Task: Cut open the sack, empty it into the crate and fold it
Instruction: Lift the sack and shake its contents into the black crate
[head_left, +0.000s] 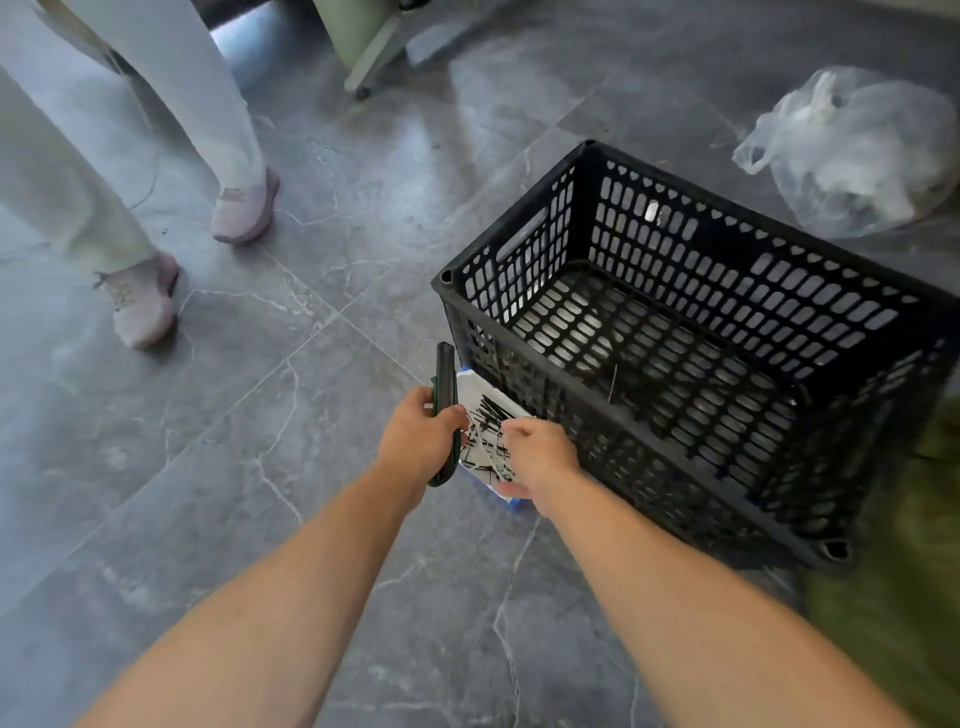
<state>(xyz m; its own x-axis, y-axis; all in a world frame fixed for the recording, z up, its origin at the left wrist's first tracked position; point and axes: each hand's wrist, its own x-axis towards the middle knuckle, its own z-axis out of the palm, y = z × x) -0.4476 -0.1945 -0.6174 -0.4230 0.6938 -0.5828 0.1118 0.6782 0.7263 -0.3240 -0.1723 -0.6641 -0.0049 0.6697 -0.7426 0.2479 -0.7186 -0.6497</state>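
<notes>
**Small sack held open beside a black crate**

The black plastic lattice crate (649, 467) stands on the grey marbled floor tiles (260, 467), with only a thin pale sliver or two visible on its bottom. Just beside its near corner, the small white sack (475, 389) with a blue edge gapes open, showing a tangle of thin black strips (488, 415). The right hand (540, 457) grips the sack's rim with curled fingers. The left hand (415, 431) is closed around a green-and-black utility knife (445, 374) that touches the sack's left side.
</notes>
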